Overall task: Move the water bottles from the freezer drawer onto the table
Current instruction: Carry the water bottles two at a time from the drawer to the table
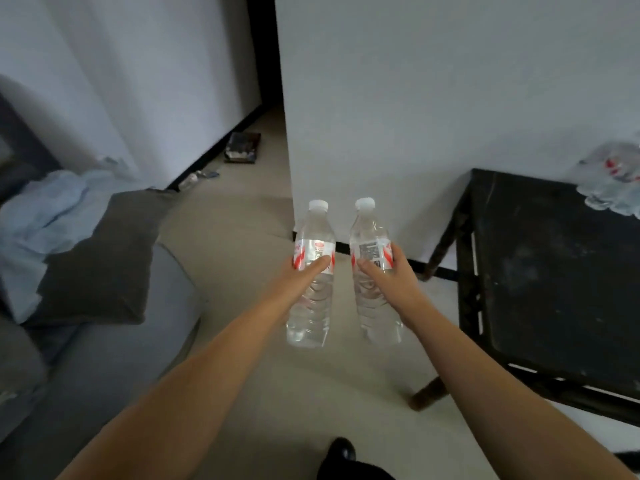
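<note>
I hold two clear water bottles upright in front of me, over the floor. My left hand (pixel 304 271) grips the left bottle (pixel 311 306) round its red-and-white label. My right hand (pixel 388 271) grips the right bottle (pixel 372 233) at its label too. Both bottles have white caps and are about a hand's width apart. The dark table (pixel 554 278) stands to the right, its top lower right of the bottles. Several more bottles (pixel 613 181) lie blurred at the table's far right edge. No freezer drawer is in view.
A grey sofa (pixel 104 368) with a dark cushion (pixel 104 258) and a pale blue cloth (pixel 41 216) fills the left. A white wall corner (pixel 381 116) rises straight ahead. Small items (pixel 242 147) lie on the floor by the far baseboard. My dark shoe (pixel 341 452) shows at the bottom.
</note>
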A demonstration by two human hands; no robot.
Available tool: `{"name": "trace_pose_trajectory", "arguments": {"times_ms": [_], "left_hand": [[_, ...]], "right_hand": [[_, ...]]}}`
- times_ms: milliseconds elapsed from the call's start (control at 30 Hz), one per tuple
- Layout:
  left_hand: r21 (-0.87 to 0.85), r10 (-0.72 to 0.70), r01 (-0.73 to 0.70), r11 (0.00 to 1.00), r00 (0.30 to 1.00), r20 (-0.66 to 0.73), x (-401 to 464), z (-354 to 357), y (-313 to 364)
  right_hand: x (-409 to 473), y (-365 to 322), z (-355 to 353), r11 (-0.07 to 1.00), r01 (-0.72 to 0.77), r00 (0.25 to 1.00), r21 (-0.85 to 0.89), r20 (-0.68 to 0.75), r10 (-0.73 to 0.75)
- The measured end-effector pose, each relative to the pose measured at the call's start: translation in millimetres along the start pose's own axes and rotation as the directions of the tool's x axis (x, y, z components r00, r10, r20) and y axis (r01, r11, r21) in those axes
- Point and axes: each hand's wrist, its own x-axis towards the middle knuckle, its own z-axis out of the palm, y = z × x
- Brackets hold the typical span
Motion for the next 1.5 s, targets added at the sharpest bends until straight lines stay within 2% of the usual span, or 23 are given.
{"name": "trace_pose_trajectory", "arguments": {"times_ms": [333, 500, 700, 800, 967, 1200, 1367, 1500], "left_hand": [[0.069, 0.015, -0.030, 0.997, 0.979, 0.204, 161.2, 90.5, 73.5], [0.119, -0.008, -0.036, 0.992, 0.939, 0.345, 245.6, 130.6, 105.8], [0.194, 0.016, -0.133, 0.972, 0.862, 0.507, 355.1, 182.4, 167.1], [0.228, -0.015, -0.148, 0.962, 0.810, 0.586, 394.3, 213.3, 192.5], [0.274, -0.081, -0.146, 0.951, 0.735, 0.673, 424.4, 273.9, 198.6], [0.367, -0.154, -0.194, 0.910, 0.662, 0.733, 462.0, 393.3, 195.0], [0.372, -0.115, -0.270, 0.888, 0.653, 0.749, 497.9, 489.2, 216.1], [0.304, -0.075, -0.313, 0.900, 0.576, 0.814, 517.5, 567.6, 242.4]], "right_hand": [[135.2, -2.2, -73.4, 0.999, -0.051, 0.977, 0.002, -0.206, 0.050], [203.9, -2.9, -97.9, 0.997, -0.061, 0.946, 0.042, -0.317, 0.071], [288.3, -21.0, -127.2, 0.993, -0.049, 0.852, 0.106, -0.514, 0.097], [315.5, -23.0, -144.3, 0.988, -0.043, 0.789, 0.148, -0.602, 0.125], [333.6, -8.1, -172.7, 0.978, -0.108, 0.681, 0.176, -0.704, 0.202], [369.1, 33.0, -264.5, 0.948, -0.202, 0.516, 0.247, -0.796, 0.318], [414.3, 49.9, -352.9, 0.930, -0.247, 0.482, 0.274, -0.797, 0.363], [441.3, 57.6, -426.1, 0.923, -0.316, 0.459, 0.220, -0.816, 0.352]]}}
